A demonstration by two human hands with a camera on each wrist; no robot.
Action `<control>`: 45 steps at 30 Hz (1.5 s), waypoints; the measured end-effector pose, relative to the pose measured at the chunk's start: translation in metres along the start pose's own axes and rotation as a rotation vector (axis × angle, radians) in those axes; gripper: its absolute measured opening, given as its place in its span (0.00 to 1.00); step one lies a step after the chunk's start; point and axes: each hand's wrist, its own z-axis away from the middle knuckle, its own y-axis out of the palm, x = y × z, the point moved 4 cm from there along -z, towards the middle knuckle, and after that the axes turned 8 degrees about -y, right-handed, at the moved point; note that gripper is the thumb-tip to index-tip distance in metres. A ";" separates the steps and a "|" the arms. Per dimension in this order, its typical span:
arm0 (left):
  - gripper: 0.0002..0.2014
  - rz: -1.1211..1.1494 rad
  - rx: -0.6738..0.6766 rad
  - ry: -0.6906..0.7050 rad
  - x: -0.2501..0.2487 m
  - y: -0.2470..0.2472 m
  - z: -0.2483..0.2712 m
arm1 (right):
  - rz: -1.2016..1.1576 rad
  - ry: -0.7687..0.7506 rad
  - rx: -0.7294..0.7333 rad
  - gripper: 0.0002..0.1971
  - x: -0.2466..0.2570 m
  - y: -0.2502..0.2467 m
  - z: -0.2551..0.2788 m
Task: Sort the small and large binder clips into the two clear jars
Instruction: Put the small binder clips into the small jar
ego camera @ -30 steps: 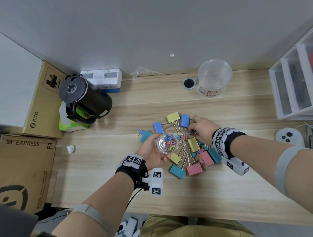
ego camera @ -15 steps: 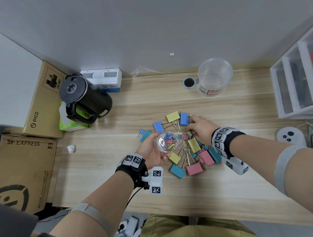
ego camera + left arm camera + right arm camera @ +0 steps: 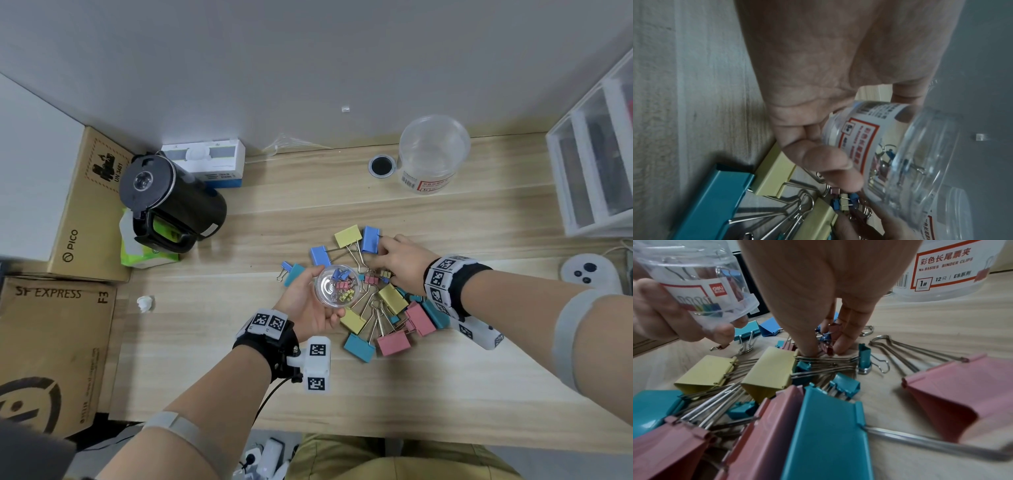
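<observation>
My left hand (image 3: 320,296) grips a small clear jar (image 3: 337,286) just above the table; several small coloured clips lie inside it. The left wrist view shows its labelled wall (image 3: 900,154) between my thumb and fingers. My right hand (image 3: 380,270) reaches down into the clip pile (image 3: 387,318) beside the jar. Its fingertips (image 3: 809,350) pinch small blue and pink clips (image 3: 826,339). Large yellow, pink, teal and blue clips lie all around. The large clear jar (image 3: 433,154) stands open at the back right, with nothing visible inside.
A black kettle (image 3: 168,202) and a white box (image 3: 205,164) stand at the back left, with cardboard boxes (image 3: 51,342) beyond the table's left edge. A white drawer unit (image 3: 596,171) and a white controller (image 3: 587,272) sit at the right. A black disc (image 3: 381,166) lies by the large jar.
My right hand has shifted slightly within the pile, working at the small clips. The left hand and its jar have barely moved.
</observation>
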 end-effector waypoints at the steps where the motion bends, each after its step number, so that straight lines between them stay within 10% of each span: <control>1: 0.27 0.000 -0.001 -0.001 0.000 0.000 0.000 | -0.006 0.005 -0.004 0.28 0.001 -0.001 0.001; 39: 0.30 0.014 -0.105 -0.028 0.005 0.004 -0.001 | -0.495 0.294 -0.251 0.09 -0.010 -0.034 0.025; 45: 0.31 0.016 -0.149 -0.052 0.002 0.014 -0.003 | -0.744 0.138 -0.222 0.11 0.023 -0.062 0.020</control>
